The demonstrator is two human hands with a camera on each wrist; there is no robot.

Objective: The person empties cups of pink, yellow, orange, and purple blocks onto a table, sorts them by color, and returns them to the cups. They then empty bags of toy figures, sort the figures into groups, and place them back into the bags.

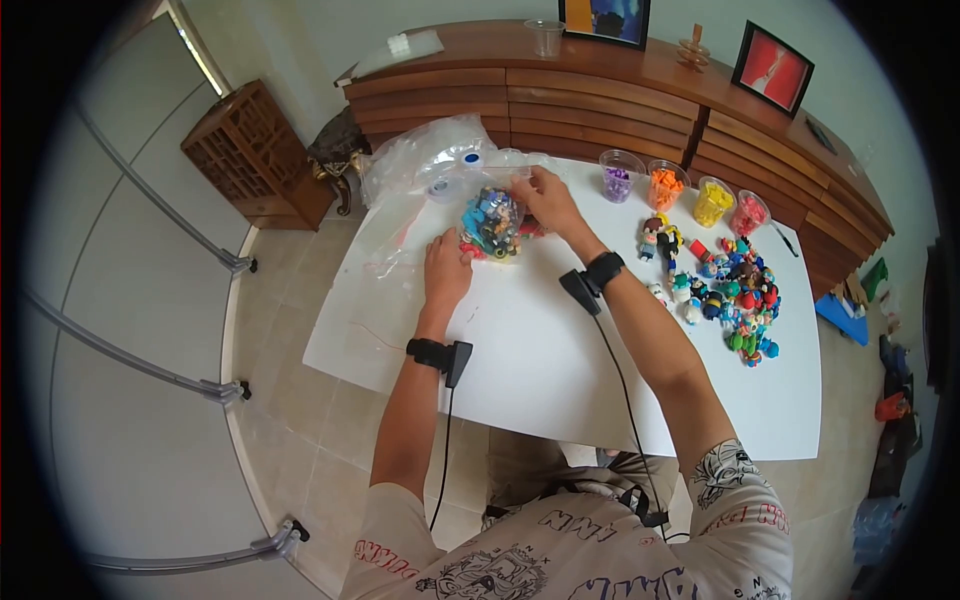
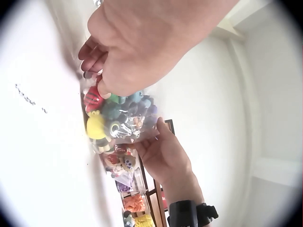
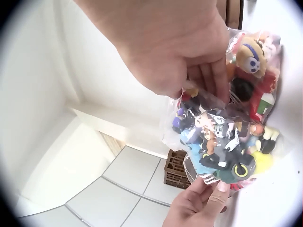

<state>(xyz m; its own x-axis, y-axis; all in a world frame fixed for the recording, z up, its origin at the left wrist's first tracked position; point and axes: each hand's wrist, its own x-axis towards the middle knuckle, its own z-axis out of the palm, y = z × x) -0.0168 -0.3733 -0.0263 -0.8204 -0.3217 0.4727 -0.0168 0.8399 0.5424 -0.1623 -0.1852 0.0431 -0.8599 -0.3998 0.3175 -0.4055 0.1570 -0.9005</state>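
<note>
A clear plastic bag full of small colourful figures (image 1: 490, 222) stands on the white table between the two hands. My left hand (image 1: 447, 270) pinches its lower left side; in the right wrist view the left thumb and fingers (image 3: 201, 203) hold the film near the bottom. At the bag's upper right, my right hand (image 1: 552, 205) grips the plastic with curled fingers. The left wrist view shows a yellow figure (image 2: 96, 125) and a red striped one (image 2: 93, 98) inside. More figures, one with a straw hat (image 3: 251, 57), lie beside it under plastic.
Cups of purple (image 1: 618, 182), orange (image 1: 665, 186), yellow (image 1: 713, 203) and red pieces (image 1: 748, 214) line the table's back right. Below them lies a pile of loose figures (image 1: 740, 300). Crumpled clear plastic (image 1: 420, 160) covers the back left. A wooden cabinet (image 1: 600, 100) stands behind.
</note>
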